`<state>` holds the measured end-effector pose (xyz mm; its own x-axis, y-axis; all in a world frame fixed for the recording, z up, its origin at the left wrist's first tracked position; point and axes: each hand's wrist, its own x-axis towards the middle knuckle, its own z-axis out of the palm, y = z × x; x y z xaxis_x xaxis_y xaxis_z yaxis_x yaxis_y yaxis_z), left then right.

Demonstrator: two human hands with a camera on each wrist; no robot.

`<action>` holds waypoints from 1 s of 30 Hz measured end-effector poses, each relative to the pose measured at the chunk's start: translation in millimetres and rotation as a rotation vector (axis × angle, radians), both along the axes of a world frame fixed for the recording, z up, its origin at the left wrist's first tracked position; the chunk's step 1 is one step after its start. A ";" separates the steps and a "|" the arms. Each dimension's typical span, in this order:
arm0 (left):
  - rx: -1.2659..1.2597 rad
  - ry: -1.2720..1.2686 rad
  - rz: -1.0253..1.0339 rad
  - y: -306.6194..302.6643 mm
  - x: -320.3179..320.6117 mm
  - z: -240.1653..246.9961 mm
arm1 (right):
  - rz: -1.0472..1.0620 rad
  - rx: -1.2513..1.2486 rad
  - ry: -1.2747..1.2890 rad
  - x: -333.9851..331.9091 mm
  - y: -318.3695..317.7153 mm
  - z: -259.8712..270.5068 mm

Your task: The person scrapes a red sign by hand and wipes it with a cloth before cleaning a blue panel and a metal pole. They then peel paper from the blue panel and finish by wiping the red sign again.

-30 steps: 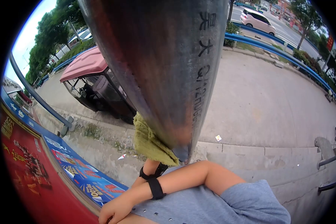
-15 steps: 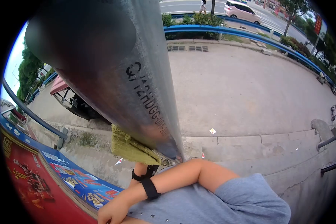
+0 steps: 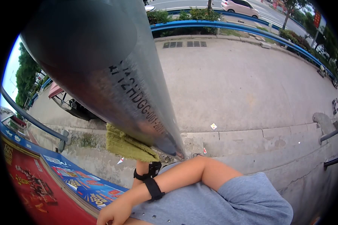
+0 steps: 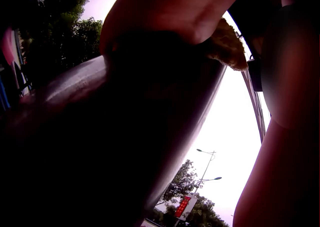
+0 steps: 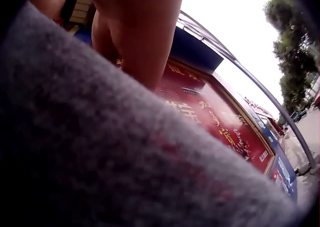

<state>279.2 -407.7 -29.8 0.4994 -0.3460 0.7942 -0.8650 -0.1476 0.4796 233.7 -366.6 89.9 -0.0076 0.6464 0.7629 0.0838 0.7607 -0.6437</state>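
My left hand (image 4: 165, 12) has its grip wrapped over the green cloth (image 3: 127, 144) and presses it against the big grey metal pole (image 3: 101, 67). In the head view the hand is hidden behind cloth and pole, and only the strapped wrist shows below. The cloth sits low on the pole, just under the stencilled lettering (image 3: 139, 107), with a frayed corner poking out past my palm (the left wrist view shows that bit best). My right hand (image 3: 116, 212) holds nothing. Its fingers lie loosely curled against my grey shirt (image 3: 221, 206), and the forearm, with a black wristband (image 3: 154, 188) on it, is folded across my chest.

As I judge it, the step in hand is rubbing this pole down. Doing it well means keeping the cloth flat between palm and steel rather than bunched, following the curve round, and working in long strokes along the length. The metal near the cloth looks streaked and rust-tinted, so firm pressure there seems worthwhile. I should mind the loose corner, which could slip free.

Beyond the pole lie the concrete pavement (image 3: 233, 86), a blue guardrail (image 3: 221, 26) and a red poster board (image 3: 26, 180) down to my left.
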 end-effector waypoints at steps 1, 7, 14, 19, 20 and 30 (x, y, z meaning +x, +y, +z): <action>0.000 0.000 0.001 -0.1 -0.1 -0.1 | 0.032 0.043 0.022 -2.1 -4.8 5.4; 0.004 -0.002 -0.001 -2.7 0.8 -1.2 | -0.110 -0.076 -0.172 3.3 14.0 -14.6; 0.006 -0.001 -0.007 -3.7 2.4 -1.3 | -0.183 -0.168 -0.208 7.6 7.9 -14.9; 0.010 0.000 -0.010 -4.7 1.1 0.1 | 0.009 0.094 0.136 -3.4 -12.9 5.8; 0.009 -0.001 -0.012 -5.2 1.4 -0.2 | -0.013 0.077 0.096 -2.6 -12.5 4.3; 0.008 0.000 -0.006 -7.7 0.1 3.2 | -0.292 -0.096 -0.311 9.0 4.0 -18.4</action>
<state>279.3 -415.4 -26.6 0.4976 -0.3552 0.7914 -0.8657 -0.1464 0.4786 242.7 -362.6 71.5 -0.0335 0.7235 0.6895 0.4872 0.6142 -0.6208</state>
